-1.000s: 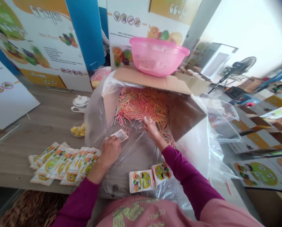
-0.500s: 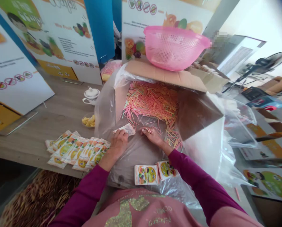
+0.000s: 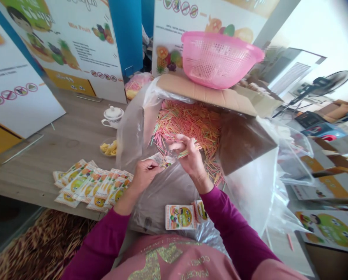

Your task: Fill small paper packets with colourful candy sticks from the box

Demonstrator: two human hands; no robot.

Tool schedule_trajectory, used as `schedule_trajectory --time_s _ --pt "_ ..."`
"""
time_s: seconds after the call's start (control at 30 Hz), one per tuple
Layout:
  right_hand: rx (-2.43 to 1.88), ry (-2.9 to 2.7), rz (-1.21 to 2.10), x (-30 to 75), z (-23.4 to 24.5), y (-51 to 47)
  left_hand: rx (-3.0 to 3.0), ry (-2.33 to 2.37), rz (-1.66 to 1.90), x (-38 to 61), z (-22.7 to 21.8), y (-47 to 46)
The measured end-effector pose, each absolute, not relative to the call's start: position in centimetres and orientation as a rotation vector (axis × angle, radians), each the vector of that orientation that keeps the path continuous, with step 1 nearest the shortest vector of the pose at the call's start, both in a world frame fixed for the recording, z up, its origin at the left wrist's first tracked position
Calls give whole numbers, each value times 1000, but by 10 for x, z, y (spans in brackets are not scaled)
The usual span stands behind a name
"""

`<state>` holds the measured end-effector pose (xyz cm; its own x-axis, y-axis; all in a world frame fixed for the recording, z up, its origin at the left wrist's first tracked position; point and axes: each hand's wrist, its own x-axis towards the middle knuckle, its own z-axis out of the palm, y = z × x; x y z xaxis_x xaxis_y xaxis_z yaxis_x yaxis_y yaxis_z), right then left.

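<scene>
My left hand (image 3: 145,174) pinches a small printed packet (image 3: 167,161) above the plastic sheet. Right beside it, my right hand (image 3: 190,153) is curled around several thin coloured sticks (image 3: 183,154), their ends poking out between the fingers. Behind both hands lies a heap of pink, orange and green sticks (image 3: 188,120) inside a plastic-lined cardboard box (image 3: 191,86) tipped toward me. Two stacks of flat packets, one of them the front stack (image 3: 180,217), sit close to my body. More printed packets (image 3: 94,184) overlap in a pile to the left.
A pink basket (image 3: 220,60) rests on top of the box. On the table's left side stand a lidded white cup (image 3: 112,116) and a small dish of yellow pieces (image 3: 109,148). Printed display boards (image 3: 83,50) rise behind. Clear plastic (image 3: 250,194) drapes on the right.
My right hand has lifted and turned over, now showing a bundle of sticks in its fingers. The packet in my left hand has turned, and my left hand has shifted slightly.
</scene>
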<state>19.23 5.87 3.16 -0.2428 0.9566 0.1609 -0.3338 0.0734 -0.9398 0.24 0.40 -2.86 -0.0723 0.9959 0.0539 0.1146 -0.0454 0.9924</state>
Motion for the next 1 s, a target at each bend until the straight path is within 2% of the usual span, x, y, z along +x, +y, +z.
schedule_trajectory --time_s 0.13,0.4,0.6,0.8,1.0 --pt "-673 -1283 1593 179 39 49 1184 1215 1299 8 -24 -4" --pt "-672 -1425 1778 187 19 46 1058 1108 1285 14 -34 -10" --pt "-591 -1770 1557 199 24 41 896 1023 1237 21 -45 -16" --pt "-661 -1863 1397 202 44 32 859 1016 1260 25 -47 -20" --pt "-684 -1664 1599 201 29 38 836 1080 1289 23 -45 -21"
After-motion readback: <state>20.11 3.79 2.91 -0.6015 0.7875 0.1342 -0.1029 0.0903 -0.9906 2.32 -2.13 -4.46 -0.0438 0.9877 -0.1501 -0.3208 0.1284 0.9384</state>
